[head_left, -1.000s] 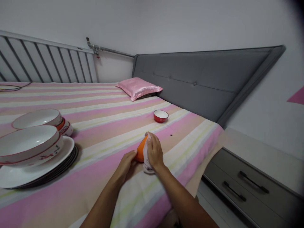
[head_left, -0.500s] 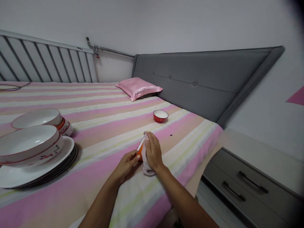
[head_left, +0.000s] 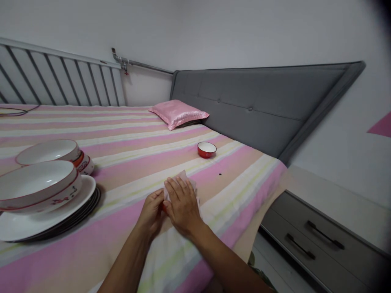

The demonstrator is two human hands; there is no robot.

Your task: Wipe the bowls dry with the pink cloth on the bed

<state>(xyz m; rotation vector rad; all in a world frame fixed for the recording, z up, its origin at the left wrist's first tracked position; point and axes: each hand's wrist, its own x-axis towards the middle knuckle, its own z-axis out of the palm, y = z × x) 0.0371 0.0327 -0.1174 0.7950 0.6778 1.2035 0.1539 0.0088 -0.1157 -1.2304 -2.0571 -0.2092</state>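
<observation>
My left hand (head_left: 152, 211) grips the near left side of an orange-red bowl (head_left: 165, 208), its fingers curled round the edge. Most of that bowl is hidden behind my hands and a pale pink cloth (head_left: 183, 176). Flat over the cloth lies my right hand (head_left: 184, 207), pressing it against the bowl. Beyond the hands, a small red bowl with a white inside (head_left: 207, 149) stands upright on the striped bedspread (head_left: 122, 244).
At left, large white bowls (head_left: 39, 183) sit on a stack of plates (head_left: 88, 185), with more stacked bowls (head_left: 87, 165) behind. A pink pillow (head_left: 179, 112) rests by the grey headboard (head_left: 244, 93). A drawer cabinet (head_left: 320, 232) stands right of the bed edge.
My right hand and the cloth have moved left over the bowl. The bowl has turned, so its white inside and orange side are now mostly covered. My left hand has shifted slightly left.
</observation>
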